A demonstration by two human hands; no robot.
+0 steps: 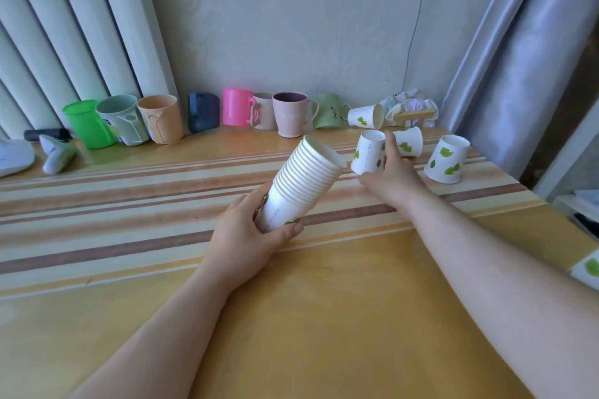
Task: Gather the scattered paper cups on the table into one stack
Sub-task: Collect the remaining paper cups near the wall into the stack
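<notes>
My left hand (241,235) grips the base of a stack of several white paper cups (301,183) with green leaf prints, tilted with its open mouth up and to the right. My right hand (393,176) has thumb and fingers around an upside-down paper cup (368,154) standing on the table. Behind my fingers another cup (408,140) lies on its side. An upside-down cup (446,159) stands to the right. A further cup (365,116) lies on its side near the wall. A cup's edge (588,269) shows at the right frame edge.
A row of plastic mugs lines the wall: green (87,123), pale green (121,118), orange (160,118), dark blue (203,112), pink (238,106), beige (290,113). Crumpled wrapping (411,105) lies at the back right. Curtains hang on both sides. The striped wooden table (129,204) ends at the right.
</notes>
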